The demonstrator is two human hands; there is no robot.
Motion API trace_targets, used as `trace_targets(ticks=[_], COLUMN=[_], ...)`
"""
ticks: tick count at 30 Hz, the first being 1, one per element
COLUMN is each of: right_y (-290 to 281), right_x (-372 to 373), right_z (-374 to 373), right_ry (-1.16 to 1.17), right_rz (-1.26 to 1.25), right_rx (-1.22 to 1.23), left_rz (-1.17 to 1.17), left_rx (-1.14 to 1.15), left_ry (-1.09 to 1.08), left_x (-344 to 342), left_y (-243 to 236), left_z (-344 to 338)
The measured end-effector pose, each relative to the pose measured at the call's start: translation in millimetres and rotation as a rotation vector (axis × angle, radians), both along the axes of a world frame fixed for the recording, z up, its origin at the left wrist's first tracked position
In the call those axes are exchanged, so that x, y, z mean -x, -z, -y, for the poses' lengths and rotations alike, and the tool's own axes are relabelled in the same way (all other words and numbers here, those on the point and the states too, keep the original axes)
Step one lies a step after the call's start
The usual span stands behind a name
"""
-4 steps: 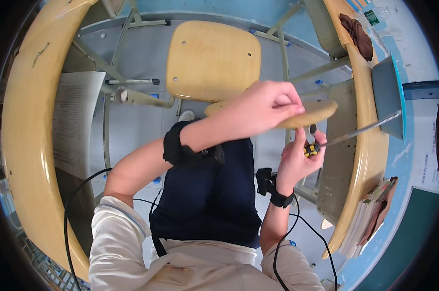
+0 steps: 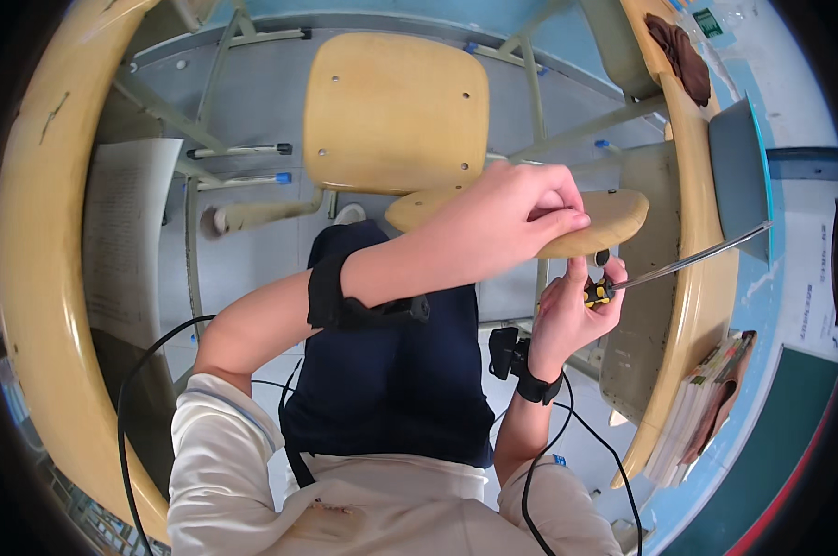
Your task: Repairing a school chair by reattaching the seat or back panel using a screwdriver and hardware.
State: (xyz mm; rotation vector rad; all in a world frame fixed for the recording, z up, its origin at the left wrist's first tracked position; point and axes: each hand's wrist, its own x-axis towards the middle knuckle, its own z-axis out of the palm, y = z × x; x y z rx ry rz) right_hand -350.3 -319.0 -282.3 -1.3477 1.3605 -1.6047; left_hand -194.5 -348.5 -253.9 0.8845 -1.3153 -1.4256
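Apparently part-done — left hand closed at backrest, right of centre; right hand grips screwdriver, blade clear.

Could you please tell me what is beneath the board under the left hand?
Beneath the board show the right hand, its screwdriver and a dark round piece; the board's underside is hidden.
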Motion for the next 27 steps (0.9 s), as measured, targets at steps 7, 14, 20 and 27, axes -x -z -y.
trace_targets(ticks=[7,14,20,27], right_y=[10.7,20.6,31.5,30.9], right_x=[16.8,13.2,19.2,20.3], right_z=[-4.0,-2.5,-13.1,-14.5], right_ry=[-0.023,0.219,0.361,0.299], right_rz=[-0.096,-0.252,-0.169,-0.232], right_rx=[0.086,0.159,0.140,0.159], left_rz=[-0.071,-0.323,-0.330,-0.290], left_rx=[0.011,-0.152,-0.100,-0.040], left_ry=[-0.079,0.007,-0.042,-0.131], left_x=[4.3,4.9,10.7,16.6], left_y=[24.4,31.7,35.3,33.7], left_z=[16.8,14.9,18.5,17.3])
